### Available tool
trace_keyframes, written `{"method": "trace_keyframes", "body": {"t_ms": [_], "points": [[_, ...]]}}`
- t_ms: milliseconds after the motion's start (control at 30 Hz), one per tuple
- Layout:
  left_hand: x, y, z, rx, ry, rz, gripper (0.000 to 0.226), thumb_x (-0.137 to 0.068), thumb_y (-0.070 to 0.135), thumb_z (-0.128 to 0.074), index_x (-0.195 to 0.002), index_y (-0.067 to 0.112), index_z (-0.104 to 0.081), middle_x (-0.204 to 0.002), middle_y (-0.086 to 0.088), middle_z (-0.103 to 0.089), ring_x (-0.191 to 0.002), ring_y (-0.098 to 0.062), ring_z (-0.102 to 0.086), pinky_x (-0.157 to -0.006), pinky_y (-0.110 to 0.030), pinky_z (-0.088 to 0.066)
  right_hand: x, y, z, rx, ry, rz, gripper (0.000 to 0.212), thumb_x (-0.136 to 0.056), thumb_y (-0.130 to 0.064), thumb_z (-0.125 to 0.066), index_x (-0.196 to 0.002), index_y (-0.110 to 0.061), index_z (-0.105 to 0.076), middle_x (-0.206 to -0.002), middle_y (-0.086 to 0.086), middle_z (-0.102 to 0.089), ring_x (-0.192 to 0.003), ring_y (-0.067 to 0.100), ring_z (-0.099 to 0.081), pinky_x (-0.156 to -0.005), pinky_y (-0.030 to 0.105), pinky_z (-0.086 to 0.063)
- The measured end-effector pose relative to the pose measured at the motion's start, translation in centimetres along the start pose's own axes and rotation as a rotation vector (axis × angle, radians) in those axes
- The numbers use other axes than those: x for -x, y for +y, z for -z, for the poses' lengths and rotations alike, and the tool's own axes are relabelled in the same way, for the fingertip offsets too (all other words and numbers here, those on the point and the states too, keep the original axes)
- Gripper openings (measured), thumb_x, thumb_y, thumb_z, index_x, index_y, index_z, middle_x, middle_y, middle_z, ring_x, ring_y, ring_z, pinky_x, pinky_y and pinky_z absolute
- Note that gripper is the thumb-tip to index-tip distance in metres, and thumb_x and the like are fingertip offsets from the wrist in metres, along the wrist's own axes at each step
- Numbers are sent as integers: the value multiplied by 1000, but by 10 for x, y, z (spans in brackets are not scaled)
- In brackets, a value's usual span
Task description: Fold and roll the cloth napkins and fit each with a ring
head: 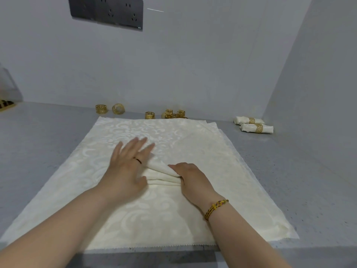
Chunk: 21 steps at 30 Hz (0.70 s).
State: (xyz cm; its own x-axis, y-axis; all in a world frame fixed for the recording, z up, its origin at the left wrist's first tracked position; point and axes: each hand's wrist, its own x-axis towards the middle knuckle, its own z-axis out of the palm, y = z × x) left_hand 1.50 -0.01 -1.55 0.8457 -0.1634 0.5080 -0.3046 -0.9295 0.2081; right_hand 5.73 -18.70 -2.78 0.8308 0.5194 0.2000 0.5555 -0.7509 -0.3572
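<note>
A stack of flat napkins (212, 161) covers the middle of the grey desk (48, 142), probably so the top sheet can double as a working surface and the next cloth is ready underneath. On it, between the two hands, lies the folded napkin (164, 175), gathered into several narrow layers that run left to right. The left hand (129, 165) lies flat with its fingers straight and slightly spread, palm down over the left end of the folds; it appears to be pinning and smoothing the layers so they do not spring apart. The right hand (193, 178) has its fingers curled over the right end and pinches the layers together, which seems meant to hold the bundle compact for rolling. The step in hand looks like tightening the fold, with no ring fitted yet. The loose rings (150, 115) wait along the far edge by the wall (193, 64), within reach but clear of the cloth. The two finished rolls (257, 128), each with a ring on it, lie side by side at the far right, set well apart from the work.
</note>
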Motion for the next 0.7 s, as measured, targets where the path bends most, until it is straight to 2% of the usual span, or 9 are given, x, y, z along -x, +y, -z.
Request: {"method": "trace_keyframes", "body": {"t_ms": [100, 167, 233, 367, 467, 533, 600, 633, 700], "points": [[-9, 14, -13, -211, -103, -199, 54, -70, 34, -38, -114, 16, -63, -116, -2, -65, -118, -18, -47, -106, -31, -10, -1, 0, 0, 19, -5, 13, 56, -88, 5, -33, -137, -21, -38, -134, 2, -47, -123, 22, -37, -98, 25, -32], [-14, 25, -19, -257, -164, -176, 50, -73, 39, -34, -97, 19, -72, -97, 6, -72, -96, -11, -66, -99, -29, -30, -1, 0, -1, 20, 1, 16, 48, -89, 1, -35, -132, -17, -45, -127, 4, -52, -118, 24, -42, -93, 27, -34], [-14, 28, -29, -247, -181, -164, 48, -73, 38, -32, -88, 21, -74, -85, 10, -73, -81, -5, -69, -87, -23, -40, 0, 2, 0, 8, 9, 8, 47, -89, 0, -34, -132, -17, -45, -130, 3, -52, -120, 23, -42, -97, 25, -32], [-5, 23, -35, -186, -251, -118, 43, -74, 34, -34, -84, 23, -75, -84, 11, -73, -75, -3, -69, -67, -18, -53, 2, 10, 7, 42, -20, -9, 48, -93, -3, -32, -138, -19, -36, -145, -2, -36, -134, 14, -29, -108, 18, -18], [-1, 23, -29, -128, -248, -116, 31, -69, 32, -50, -84, 23, -75, -84, 9, -73, -74, -5, -70, -68, -18, -52, 6, 15, 11, 42, -56, 73, 46, -96, -5, -32, -140, -18, -32, -149, -3, -28, -138, 12, -22, -109, 16, -11], [-2, 22, -30, -126, -247, -93, 34, -70, 29, -50, -93, 19, -73, -93, 4, -73, -83, -9, -70, -79, -23, -51, 9, 20, 10, 72, -29, 115, 44, -96, -8, -33, -140, -17, -32, -151, -1, -24, -140, 12, -20, -110, 16, -9], [-5, 21, -32, -72, -260, -88, 45, -77, 28, -41, -112, 13, -66, -115, -3, -65, -105, -16, -63, -97, -32, -42, 14, 20, 13, 120, 101, 155, 39, -92, -10, -39, -129, -10, -49, -142, 6, -41, -132, 18, -39, -109, 21, -23], [-5, 20, -33, -74, -262, -103, 45, -78, 29, -39, -111, 14, -66, -115, -2, -65, -105, -16, -63, -97, -32, -43, 18, 20, 14, 189, 192, 221, 34, -86, -16, -47, -116, -8, -61, -128, 8, -57, -118, 20, -55, -101, 28, -37], [-4, 21, -31, -93, -367, -48, 39, -74, 32, -42, -94, 19, -73, -94, 4, -73, -84, -9, -70, -79, -26, -52, 19, 25, 10, 358, 271, 331, 30, -65, -23, -72, -94, -12, -71, -100, 2, -72, -91, 18, -69, -78, 35, -53]]}}
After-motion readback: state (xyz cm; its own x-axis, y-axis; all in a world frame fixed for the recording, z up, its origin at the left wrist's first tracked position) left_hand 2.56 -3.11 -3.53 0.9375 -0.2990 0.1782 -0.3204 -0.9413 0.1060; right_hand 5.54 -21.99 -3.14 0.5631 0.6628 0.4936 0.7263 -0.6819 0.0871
